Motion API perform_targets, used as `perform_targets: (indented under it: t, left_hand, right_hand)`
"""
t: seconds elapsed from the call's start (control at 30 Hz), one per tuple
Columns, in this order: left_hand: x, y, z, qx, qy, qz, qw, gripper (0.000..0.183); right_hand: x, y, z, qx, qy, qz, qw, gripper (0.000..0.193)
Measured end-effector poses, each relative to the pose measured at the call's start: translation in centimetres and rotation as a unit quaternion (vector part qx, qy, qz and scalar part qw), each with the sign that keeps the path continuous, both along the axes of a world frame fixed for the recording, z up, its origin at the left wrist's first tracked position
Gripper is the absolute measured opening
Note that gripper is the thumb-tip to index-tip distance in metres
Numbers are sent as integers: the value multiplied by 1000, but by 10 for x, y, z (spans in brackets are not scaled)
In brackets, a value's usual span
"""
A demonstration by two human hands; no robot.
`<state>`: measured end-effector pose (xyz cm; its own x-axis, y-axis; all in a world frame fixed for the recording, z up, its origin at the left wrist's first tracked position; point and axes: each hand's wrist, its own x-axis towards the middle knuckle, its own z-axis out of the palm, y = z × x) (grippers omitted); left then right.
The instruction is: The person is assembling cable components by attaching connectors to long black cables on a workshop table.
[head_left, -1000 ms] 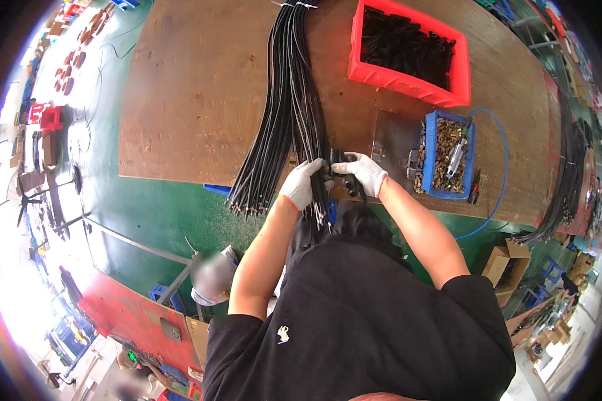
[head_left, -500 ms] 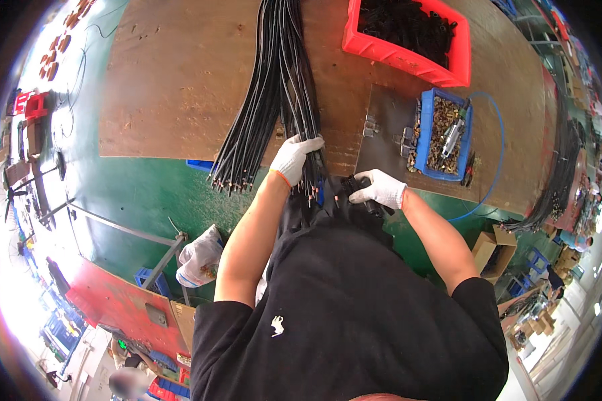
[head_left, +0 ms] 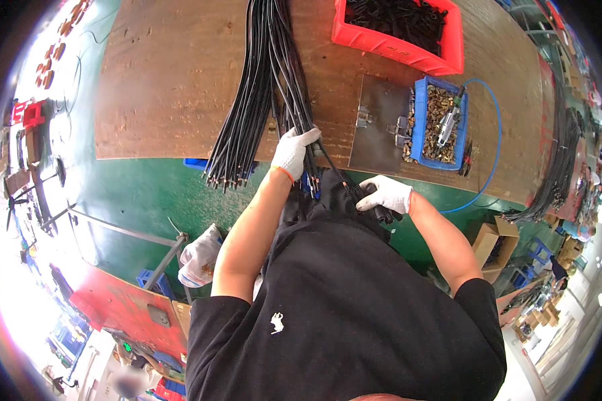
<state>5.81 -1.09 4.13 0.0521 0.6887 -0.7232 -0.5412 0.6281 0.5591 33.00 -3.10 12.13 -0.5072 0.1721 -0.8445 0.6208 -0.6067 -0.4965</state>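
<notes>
A thick bundle of black cables with bare copper ends lies over the bench's near edge. In a white glove, my left hand is closed around the right-hand strands. One single cable slants from there down to the right, its end close to the black parts in my other hand. My right hand, also gloved, has its fingers closed on several dark tubular parts, which look ribbed; the palm hides most of them. Both hands are over my lap, just off the table edge.
On the wooden bench stand a red bin of black parts and a blue bin of small brass-coloured pieces. A tool with a blue hose rests in the blue bin. Beside it lies a dark metal plate. A white sack sits lower left.
One cable now stretches apart from the bundle between my hands. My right hand has shifted slightly right and down, still gripping the black parts. The whole view has moved slightly.
</notes>
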Motion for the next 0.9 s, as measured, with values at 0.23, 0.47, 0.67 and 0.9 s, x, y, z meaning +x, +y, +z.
perform_targets:
  t: [0.23,0.47,0.67,0.9]
  left_hand:
    - [7,13,14,-15,-12,-37,999,13]
    - [-12,3,13,-54,9,-24,998,18]
    - [-50,-14,4,-62,7,-20,998,20]
    - [-50,-11,1,-57,-57,24,996,14]
  right_hand:
    - [-21,15,-15,-96,-43,-177,979,48]
    - [-77,73,-57,-97,32,-227,969,28]
    - [-125,143,-79,47,8,-195,980,23]
    - [-111,131,-68,21,14,-224,974,24]
